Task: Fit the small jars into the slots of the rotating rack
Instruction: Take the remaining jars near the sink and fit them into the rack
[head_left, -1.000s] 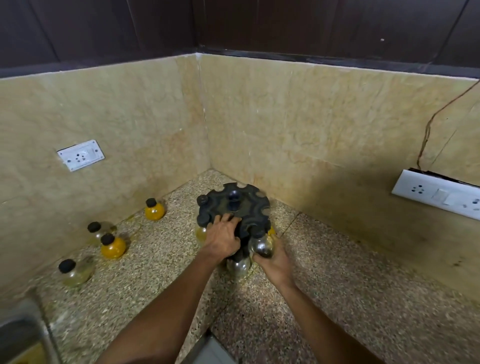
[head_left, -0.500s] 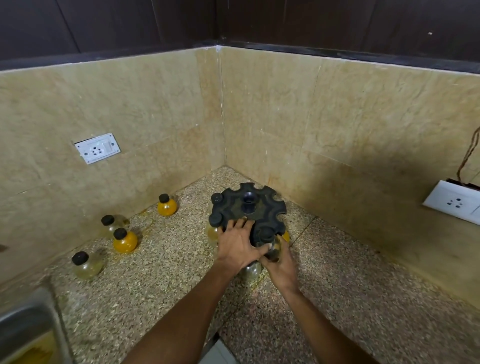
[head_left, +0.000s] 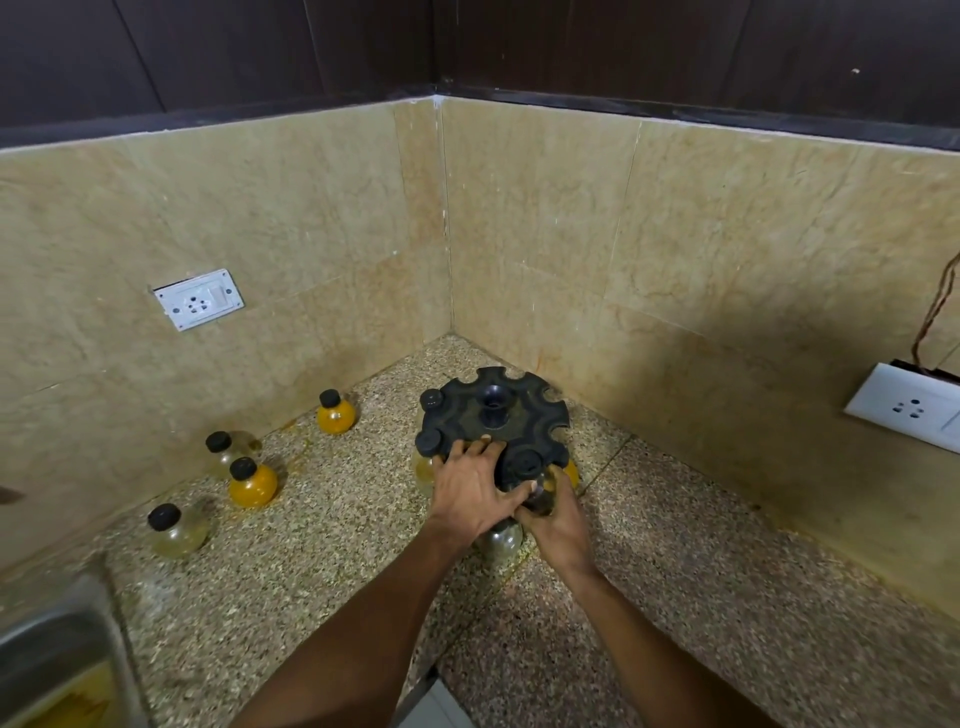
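A black rotating rack (head_left: 496, 415) with open slots round its rim stands in the counter corner. Black-capped jars hang in its near and left slots, one cap (head_left: 431, 398) at the far left. My left hand (head_left: 470, 488) lies flat on the rack's near edge. My right hand (head_left: 558, 522) grips a clear jar (head_left: 537, 493) with a black cap, held at a near slot of the rack. Another clear jar (head_left: 501, 540) hangs below my hands. Several loose jars stand to the left: two orange (head_left: 336, 413) (head_left: 252, 483) and two clear (head_left: 174, 530) (head_left: 226, 449).
Tiled walls close the corner behind the rack. A white socket (head_left: 198, 299) is on the left wall, another socket plate (head_left: 906, 405) with a wire on the right wall. A steel sink (head_left: 52, 654) edge is at the bottom left. Speckled stone counter (head_left: 701, 597) spreads to the right.
My right hand has lifted the clear jar up against the rack's near slot. My left hand has shifted slightly on the rack top. The camera has moved closer and a little left.
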